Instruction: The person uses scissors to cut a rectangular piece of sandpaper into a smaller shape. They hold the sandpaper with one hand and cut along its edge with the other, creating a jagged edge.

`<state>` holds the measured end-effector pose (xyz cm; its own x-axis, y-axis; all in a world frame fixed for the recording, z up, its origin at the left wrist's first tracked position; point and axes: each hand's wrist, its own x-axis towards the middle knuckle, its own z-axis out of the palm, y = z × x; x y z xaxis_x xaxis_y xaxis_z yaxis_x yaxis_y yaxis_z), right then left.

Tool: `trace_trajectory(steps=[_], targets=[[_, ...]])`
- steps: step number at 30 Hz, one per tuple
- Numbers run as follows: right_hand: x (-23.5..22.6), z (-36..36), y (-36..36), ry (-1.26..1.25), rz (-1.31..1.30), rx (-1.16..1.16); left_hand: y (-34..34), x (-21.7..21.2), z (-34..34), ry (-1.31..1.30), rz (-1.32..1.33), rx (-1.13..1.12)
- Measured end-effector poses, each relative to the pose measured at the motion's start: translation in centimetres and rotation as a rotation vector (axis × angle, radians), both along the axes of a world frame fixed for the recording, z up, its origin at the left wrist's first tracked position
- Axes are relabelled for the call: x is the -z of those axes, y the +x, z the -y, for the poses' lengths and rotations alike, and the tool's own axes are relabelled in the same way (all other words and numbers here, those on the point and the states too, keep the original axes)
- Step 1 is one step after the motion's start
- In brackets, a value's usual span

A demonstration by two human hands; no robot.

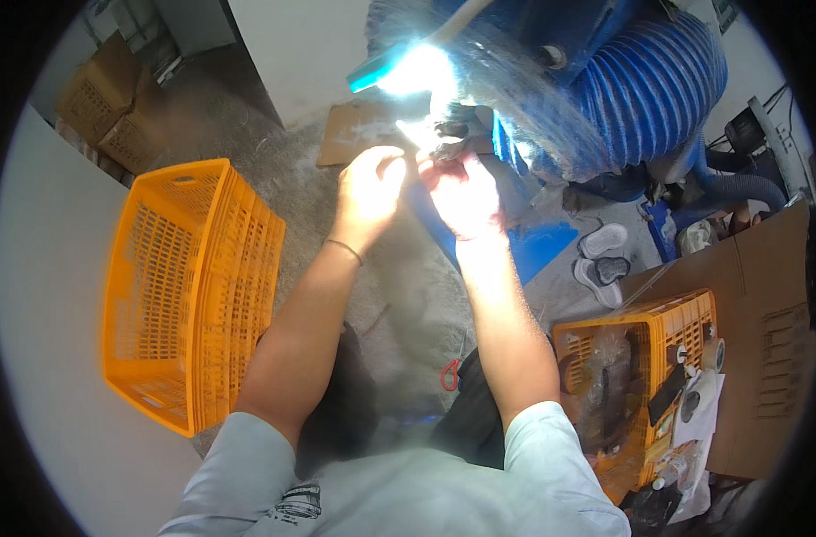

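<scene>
Both my arms reach forward under a bright work lamp (pixel 369 77). My left hand (pixel 368 195) is raised with its fingers curled closed; glare hides whether anything small is between them. Beside it, my right hand (pixel 469 199) has its fingers bent around a small dark grey piece (pixel 450 150), whose kind I cannot make out. That piece is right against the dusty blue machine (pixel 479 76), just below the lamp's glare. My hands are apart from each other.
Stacked orange crates (pixel 238 268) stand at the left. A ribbed blue hose (pixel 649 98) curves at the upper right. Pale shoes (pixel 598 279) lie on the floor near another orange crate (pixel 654 358) with tape and tools. Cardboard (pixel 757 340) leans at the right.
</scene>
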<state>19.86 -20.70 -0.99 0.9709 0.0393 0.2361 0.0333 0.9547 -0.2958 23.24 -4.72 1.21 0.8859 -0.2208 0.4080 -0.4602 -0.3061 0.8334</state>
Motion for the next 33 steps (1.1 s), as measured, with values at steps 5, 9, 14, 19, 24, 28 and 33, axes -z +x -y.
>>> trace_trajectory(steps=[5, 9, 14, 19, 24, 28, 33], targets=[[0.6, -0.2, -0.2, -0.163, 0.083, 0.119, -1.1, -3.2, -1.2, -0.362, -0.353, 0.140], [1.1, -1.6, 0.6, 0.065, -0.080, 0.170, -2.1, -5.5, -1.4, -0.491, -0.465, 0.270], [0.8, -2.3, 1.1, 0.145, -0.125, 0.132, -2.0, -6.8, -0.7, -0.516, -0.501, 0.304], [-0.3, -1.6, 0.0, 0.012, -0.137, 0.178, -1.3, -7.5, -0.7, -0.620, -0.491, 0.382], [-0.3, -1.9, 0.3, 0.045, -0.105, 0.105, -1.3, -7.7, -0.6, -0.422, -0.283, 0.363], [0.2, -1.5, 0.8, 0.016, -0.029, 0.069, -1.6, -7.0, 0.0, -0.275, -0.079, 0.209], [0.2, -1.4, 0.7, 0.087, 0.001, 0.043, -0.4, -6.3, 0.1, 0.114, 0.544, 0.034]])
